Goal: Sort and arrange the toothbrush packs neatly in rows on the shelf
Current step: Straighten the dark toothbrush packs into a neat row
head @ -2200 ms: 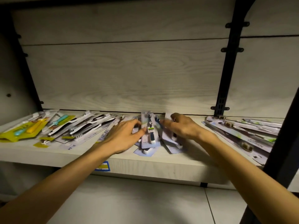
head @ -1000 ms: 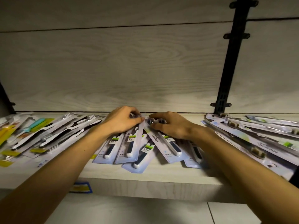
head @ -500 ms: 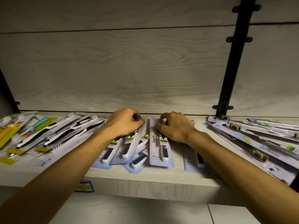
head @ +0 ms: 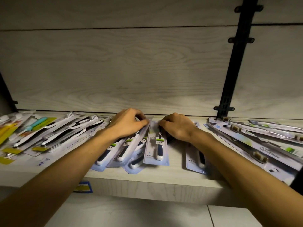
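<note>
- Up on the pale wood-grain shelf, seen from the head camera, both hands work at the far ends of a fan of light-blue blister packs of white-and-navy toothbrushes.
- Left hand: fingers curled, thumb tip against the top edge of the leaning light-blue packs; it pinches their far ends, and the packs splay toward the shelf's front edge from beneath the palm.
- Right hand: fingers curled down onto the top of one straight light-blue pack with a green label; whether it pinches or only presses, I cannot tell, as the fingertips are hidden.
- That straight pack lies flat just beside the left hand's fingers, its near end touching the overlapped ones.
- Under the right forearm, apart from the fan, lies another single light-blue pack.
- Well left of the left hand's fingers: a loose pile of black-and-white toothbrush packs, with yellow-carded packs farther out.
- Right of the right hand's fingers: long pale packs of brown-bristled brushes, overlapping at a slant.
- Behind those, a black metal upright runs up the back panel.
- Below the left forearm, a blue-and-yellow price tag sits on the shelf's front edge.
</note>
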Tool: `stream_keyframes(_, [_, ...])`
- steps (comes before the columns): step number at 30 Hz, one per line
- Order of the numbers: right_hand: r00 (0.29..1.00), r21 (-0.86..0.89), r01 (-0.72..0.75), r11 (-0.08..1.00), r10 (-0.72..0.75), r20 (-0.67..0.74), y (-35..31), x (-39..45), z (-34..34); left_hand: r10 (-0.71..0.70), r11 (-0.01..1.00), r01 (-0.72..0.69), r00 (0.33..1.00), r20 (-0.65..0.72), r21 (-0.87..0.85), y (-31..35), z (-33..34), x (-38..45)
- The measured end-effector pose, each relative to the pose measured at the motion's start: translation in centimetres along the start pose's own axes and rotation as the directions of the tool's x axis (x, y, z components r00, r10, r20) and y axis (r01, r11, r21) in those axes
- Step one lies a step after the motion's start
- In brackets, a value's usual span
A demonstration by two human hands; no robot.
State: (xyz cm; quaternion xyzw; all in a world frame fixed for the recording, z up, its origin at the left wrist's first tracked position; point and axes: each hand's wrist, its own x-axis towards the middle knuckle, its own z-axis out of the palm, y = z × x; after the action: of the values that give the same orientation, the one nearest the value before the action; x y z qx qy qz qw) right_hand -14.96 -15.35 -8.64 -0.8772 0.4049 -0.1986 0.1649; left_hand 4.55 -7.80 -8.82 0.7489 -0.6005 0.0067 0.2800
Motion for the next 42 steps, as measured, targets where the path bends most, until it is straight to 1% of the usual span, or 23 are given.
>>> stream_keyframes(3, [1.0, 0.031, 0.015, 0.999, -0.016, 0.019, 0.0, -0.1, -0.2, 0.015, 0.999, -0.015, 1.0, 0.006, 0.033, 0.1, 0.1, -0.3])
stream_keyframes(7, [0.999, 0.019, 0.016, 1.0, -0.015, -0.038, -0.1, -0.3, 0.1, 0.068, 0.997, -0.064, 0.991, 0.118, -0.04, 0.8, 0.2, -0.6])
stream_keyframes(9, [1.0, 0.05, 0.014, 0.999, -0.013, -0.018, -0.1, -0.3, -0.2, 0.101, 0.992, -0.083, 0.977, 0.188, -0.098, 1.2, 0.2, -0.9])
stream_keyframes(11, [1.0, 0.093, -0.003, 0.996, 0.001, 0.018, 0.0, -0.3, -0.8, 0.127, 0.982, -0.092, 0.969, 0.214, -0.166, 1.4, 0.2, -0.9])
stream_keyframes(12, [1.0, 0.082, -0.015, 0.997, 0.013, 0.019, 0.1, -0.4, -1.2, 0.135, 0.978, -0.095, 0.966, 0.219, -0.184, 1.4, 0.2, -0.9])
stream_keyframes(13, [1.0, 0.027, -0.023, 0.999, 0.023, 0.004, 0.2, -0.5, -1.5, 0.141, 0.976, -0.097, 0.964, 0.226, -0.197, 1.4, 0.2, -0.9])
stream_keyframes(15, [0.997, -0.179, -0.032, 0.983, 0.02, -0.07, 0.5, -0.9, -2.1, 0.148, 0.972, -0.094, 0.958, 0.246, -0.216, 1.6, 0.1, -0.9])
stream_keyframes(16, [0.994, -0.254, -0.045, 0.966, 0.019, -0.106, 0.7, -1.2, -2.3, 0.153, 0.969, -0.094, 0.955, 0.255, -0.228, 1.6, 0.1, -0.9])
stream_keyframes(17, [0.992, -0.286, -0.065, 0.956, 0.03, -0.125, 0.7, -1.4, -2.5, 0.16, 0.966, -0.095, 0.951, 0.265, -0.243, 1.6, 0.0, -0.9])
stream_keyframes(19, [0.991, -0.299, -0.101, 0.949, 0.069, -0.113, 0.7, -1.8, -2.7, 0.176, 0.956, -0.095, 0.943, 0.281, -0.277, 1.6, 0.0, -0.9])
stream_keyframes(22, [0.993, -0.271, -0.099, 0.958, 0.08, -0.082, 0.7, -1.9, -2.7, 0.179, 0.951, -0.086, 0.936, 0.303, -0.298, 1.5, 0.0, -0.7])
stream_keyframes(27, [0.996, -0.112, -0.08, 0.99, 0.083, 0.023, 1.1, -1.2, -2.9, 0.177, 0.939, -0.059, 0.928, 0.327, -0.34, 1.3, -0.1, -0.4])
stream_keyframes(29, [0.997, -0.123, -0.056, 0.991, 0.062, 0.043, 1.2, -1.0, -2.8, 0.175, 0.938, -0.065, 0.937, 0.303, -0.34, 1.4, 0.2, -0.4])
stream_keyframes(32, [0.997, -0.134, 0.003, 0.991, 0.007, 0.071, 1.5, -0.7, -2.7, 0.186, 0.929, -0.103, 0.96, 0.208, -0.356, 1.5, 0.8, -0.6])
stream_keyframes(34, [0.997, -0.122, 0.023, 0.992, -0.014, 0.078, 1.6, -0.6, -2.8, 0.218, 0.937, -0.137, 0.948, 0.232, -0.321, 1.8, 1.1, -1.0])
stream_keyframes(36, [0.997, -0.146, 0.033, 0.989, -0.022, 0.073, 1.7, -0.4, -2.5, 0.231, 0.948, -0.16, 0.939, 0.254, -0.275, 2.1, 1.0, -1.1])
stream_keyframes(40, [0.997, -0.168, 0.025, 0.985, -0.011, 0.08, 2.1, -0.1, -1.8, 0.194, 0.927, -0.081, 0.939, 0.282, -0.367, 2.2, 0.8, -1.1])
stream_keyframes(42, [0.998, -0.177, 0.017, 0.984, -0.006, 0.058, 2.2, 0.0, -1.6, 0.175, 0.932, -0.066, 0.943, 0.284, -0.356, 2.0, 0.9, -0.9])
